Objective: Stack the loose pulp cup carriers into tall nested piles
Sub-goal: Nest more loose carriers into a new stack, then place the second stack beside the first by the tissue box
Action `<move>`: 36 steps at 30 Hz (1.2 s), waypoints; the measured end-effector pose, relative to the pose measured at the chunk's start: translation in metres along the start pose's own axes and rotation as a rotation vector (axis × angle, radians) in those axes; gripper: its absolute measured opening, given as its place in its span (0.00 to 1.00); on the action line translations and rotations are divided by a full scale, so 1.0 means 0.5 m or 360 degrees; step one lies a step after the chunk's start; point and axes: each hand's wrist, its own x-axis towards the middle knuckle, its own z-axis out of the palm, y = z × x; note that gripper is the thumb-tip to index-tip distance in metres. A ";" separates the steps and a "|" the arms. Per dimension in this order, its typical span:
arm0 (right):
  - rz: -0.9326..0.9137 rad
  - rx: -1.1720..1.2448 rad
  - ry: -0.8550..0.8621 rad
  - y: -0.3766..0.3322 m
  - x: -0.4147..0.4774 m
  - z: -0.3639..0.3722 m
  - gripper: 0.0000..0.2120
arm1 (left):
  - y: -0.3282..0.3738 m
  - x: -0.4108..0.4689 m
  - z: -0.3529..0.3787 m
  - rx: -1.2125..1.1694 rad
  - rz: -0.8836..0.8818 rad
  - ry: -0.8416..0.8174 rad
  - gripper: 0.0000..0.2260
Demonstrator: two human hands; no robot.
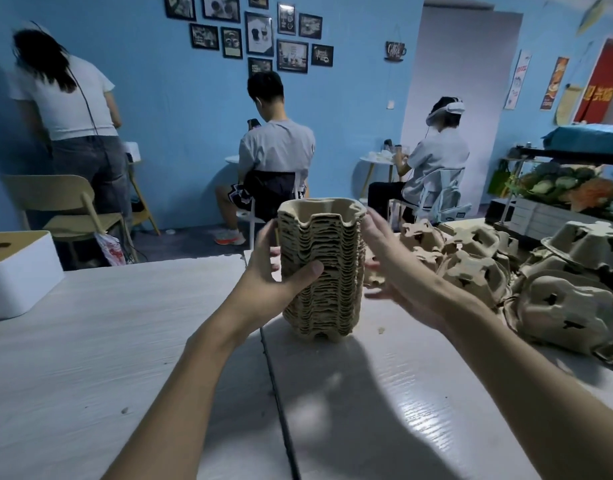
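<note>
- The pile [333, 237] of nested carriers is standing on the worktop [125, 341], its base apparently resting there.
- The left grip [274, 271] is holding the pile's left side, with the thumb wrapping across the front and the fingers reaching behind.
- The right grip [391, 261] is spreading wide and flat at the pile's right side. It is against it or just beside it, and I cannot tell which.
- The pile's long axis is running straight up, and its hollow cup side is pointing upward.
- The loose carriers [558, 299] are lying jumbled to the right of the pile, most with their hollows facing down.
- Risk: the pile is getting tall on a narrow base, so one-sided pressure from the left could be tipping it rightward.
- Risk: adding a carrier turned the wrong way round would likely be jamming it instead of nesting, leaving the top crooked.
</note>
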 end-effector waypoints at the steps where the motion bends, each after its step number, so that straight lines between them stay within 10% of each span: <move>1: 0.0059 0.0084 -0.0094 0.009 -0.003 0.009 0.30 | 0.003 -0.008 0.000 -0.0010 -0.0067 -0.0024 0.32; 23: -0.0165 0.0469 -0.0762 -0.133 -0.088 0.623 0.24 | 0.129 -0.391 -0.489 0.0224 -0.0191 0.0848 0.15; 36: -0.0360 0.0607 -0.0868 -0.141 -0.095 0.992 0.36 | 0.066 -0.561 -0.736 0.0731 -0.0196 0.1202 0.48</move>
